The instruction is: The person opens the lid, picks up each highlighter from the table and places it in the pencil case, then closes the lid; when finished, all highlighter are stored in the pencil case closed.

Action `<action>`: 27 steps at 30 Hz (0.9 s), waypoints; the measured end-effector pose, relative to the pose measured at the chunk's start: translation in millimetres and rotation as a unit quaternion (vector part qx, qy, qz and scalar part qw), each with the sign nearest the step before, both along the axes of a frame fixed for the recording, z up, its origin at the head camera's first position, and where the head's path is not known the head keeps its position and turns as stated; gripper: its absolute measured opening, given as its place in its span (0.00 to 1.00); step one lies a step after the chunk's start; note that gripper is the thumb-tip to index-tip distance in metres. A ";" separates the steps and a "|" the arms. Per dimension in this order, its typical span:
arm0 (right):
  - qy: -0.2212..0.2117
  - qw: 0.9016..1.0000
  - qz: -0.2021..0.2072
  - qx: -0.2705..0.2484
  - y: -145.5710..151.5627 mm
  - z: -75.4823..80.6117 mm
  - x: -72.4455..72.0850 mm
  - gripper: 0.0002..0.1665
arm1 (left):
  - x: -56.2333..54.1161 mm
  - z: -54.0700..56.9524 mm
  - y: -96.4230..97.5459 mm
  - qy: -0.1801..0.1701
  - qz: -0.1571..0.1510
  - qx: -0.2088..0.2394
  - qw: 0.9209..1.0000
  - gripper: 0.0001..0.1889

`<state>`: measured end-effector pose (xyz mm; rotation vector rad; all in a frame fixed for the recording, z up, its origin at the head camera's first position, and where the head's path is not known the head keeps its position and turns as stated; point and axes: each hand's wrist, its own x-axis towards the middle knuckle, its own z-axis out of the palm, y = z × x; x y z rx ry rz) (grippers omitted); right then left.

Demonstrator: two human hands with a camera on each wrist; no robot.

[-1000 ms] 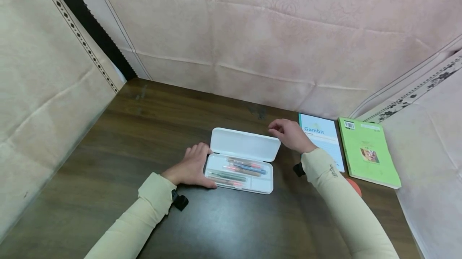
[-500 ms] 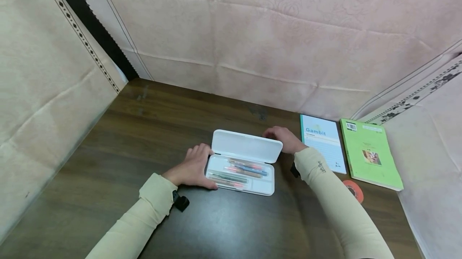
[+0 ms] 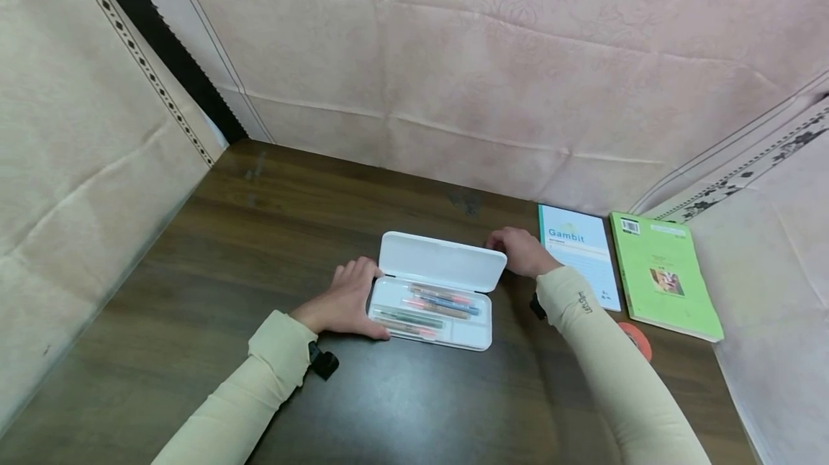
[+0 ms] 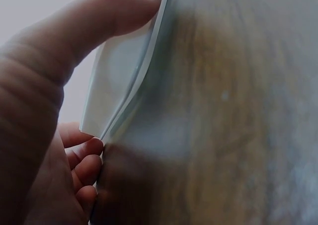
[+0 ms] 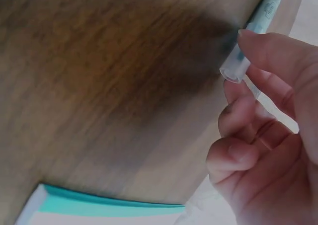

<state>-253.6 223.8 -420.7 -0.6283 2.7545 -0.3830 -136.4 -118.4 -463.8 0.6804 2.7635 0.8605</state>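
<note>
A white pencil case [image 3: 466, 333] lies with its lid [image 3: 440, 261] raised, several pens [image 3: 443, 301] inside. My left hand [image 3: 346, 301] grips the case's left end, thumb at the near corner, fingers at the far side; in the left wrist view the thumb [image 4: 99, 16] presses the case wall [image 4: 117, 76]. My right hand [image 3: 521, 253] is low over the table, just beyond the lid's right corner. In the right wrist view its thumb and forefinger pinch a slim pen [image 5: 248, 43] with a clear end and pale green printed barrel. That pen cannot be made out in the head view.
A blue-and-white book [image 3: 576, 253] marked "Gambit" lies right of my right hand, with a green book [image 3: 663, 274] beside it. A red roll of tape [image 3: 637, 340] is partly covered by my right sleeve [image 3: 602, 350]. Cloth [image 3: 453, 76] hangs around the dark wooden table [image 3: 291, 220].
My right hand came down behind the lid's right corner, then shifted slightly right. My left hand stays on the case, and the tape roll shows more than a second ago.
</note>
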 end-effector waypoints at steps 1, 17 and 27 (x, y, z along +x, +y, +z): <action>0.000 1.000 -0.002 0.001 0.1 -0.5 0.2 0.09 | -0.1 -0.4 -0.1 0.000 0.000 -0.001 1.000 0.48; 0.001 1.000 -0.021 -0.018 1.4 -2.1 3.4 0.12 | -0.8 -1.1 -0.5 0.002 -0.005 0.000 1.000 0.48; -0.030 0.997 -0.038 -0.065 -4.2 0.4 14.5 0.10 | -1.2 0.4 -0.2 -0.009 -0.001 -0.007 1.000 0.49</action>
